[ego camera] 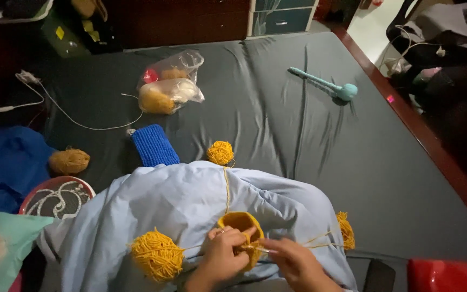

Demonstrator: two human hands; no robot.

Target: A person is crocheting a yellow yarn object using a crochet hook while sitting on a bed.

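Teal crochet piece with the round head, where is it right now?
In the head view, the teal crochet piece lies alone on the dark bedsheet, upper right, beyond the small yellow yarn ball and right of the plastic bag.

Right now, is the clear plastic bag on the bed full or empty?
Partly full. The clear plastic bag lies on its side on the bed, with yellowish, yarn-like lumps showing through; its mouth cannot be told.
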